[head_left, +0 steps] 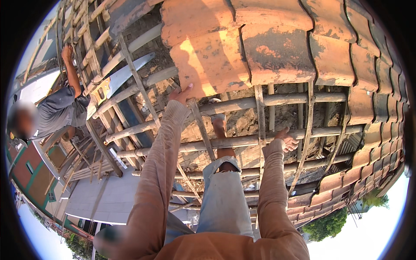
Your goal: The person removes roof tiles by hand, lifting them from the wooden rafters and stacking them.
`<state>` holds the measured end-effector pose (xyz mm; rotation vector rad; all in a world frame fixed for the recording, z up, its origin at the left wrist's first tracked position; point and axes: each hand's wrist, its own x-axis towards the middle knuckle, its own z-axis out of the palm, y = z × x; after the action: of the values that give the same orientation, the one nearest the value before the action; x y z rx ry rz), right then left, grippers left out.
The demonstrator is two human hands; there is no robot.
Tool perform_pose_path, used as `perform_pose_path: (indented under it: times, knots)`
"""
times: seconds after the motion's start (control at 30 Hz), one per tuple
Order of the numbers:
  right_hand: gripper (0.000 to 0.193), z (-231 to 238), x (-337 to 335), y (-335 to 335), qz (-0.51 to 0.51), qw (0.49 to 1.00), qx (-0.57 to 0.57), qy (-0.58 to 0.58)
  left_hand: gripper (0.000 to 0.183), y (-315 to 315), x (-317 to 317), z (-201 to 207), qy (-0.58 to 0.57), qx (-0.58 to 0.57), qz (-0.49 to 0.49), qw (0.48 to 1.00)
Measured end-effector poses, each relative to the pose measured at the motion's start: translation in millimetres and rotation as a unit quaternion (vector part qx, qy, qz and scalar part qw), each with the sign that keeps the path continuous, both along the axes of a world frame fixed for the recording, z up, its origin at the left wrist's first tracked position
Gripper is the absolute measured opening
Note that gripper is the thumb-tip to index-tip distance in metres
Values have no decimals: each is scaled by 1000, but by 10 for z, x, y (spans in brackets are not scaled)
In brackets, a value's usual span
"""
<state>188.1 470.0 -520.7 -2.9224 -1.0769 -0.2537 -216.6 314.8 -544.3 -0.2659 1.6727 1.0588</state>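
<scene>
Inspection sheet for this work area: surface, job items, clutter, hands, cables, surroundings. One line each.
Surface: sloping roof; wooden framework exposed between tiled sections.
Job items: weathered orange tile at the lower left corner of the upper tiled section.
Clutter: hand saw with yellow handle, on the poles at left; brown debris beneath the framework.
Hands: left hand at the tile's lower left corner, grip unclear; right hand open at a round pole, contact unclear.
Cables: nothing seen.
Surroundings: another person at left beside the framework; trees beyond the roof at lower right.
</scene>
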Motion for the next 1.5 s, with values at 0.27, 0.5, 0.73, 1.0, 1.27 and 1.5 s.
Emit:
perform_pose_path:
  times: [0.27,0.5,0.73,1.0,1.27,1.5]
  knots:
    - [99,716,-2082,752,143,815,225,515,44,-199,29,25,-60,138,179,972]
    - [50,1025,-2246,1140,31,745,159,647,38,-313,410,121,-61,90,205,973]
    - [39,1212,-2531,571,-24,772,231,592,39,-735,933,-306,-57,46,175,982]
    - [42,746,-1997,-1057,30,816,166,553,58,-1348,943,-527,-137,-84,-87,983]
    - [44,39,-2453,-1490,-21,828,73,556,92,-1377,403,-445,-256,18,196,946]
    - [59,169,-2163,-1367,344,868,-306,187,113,-1035,-52,-499,-51,-119,-112,985]
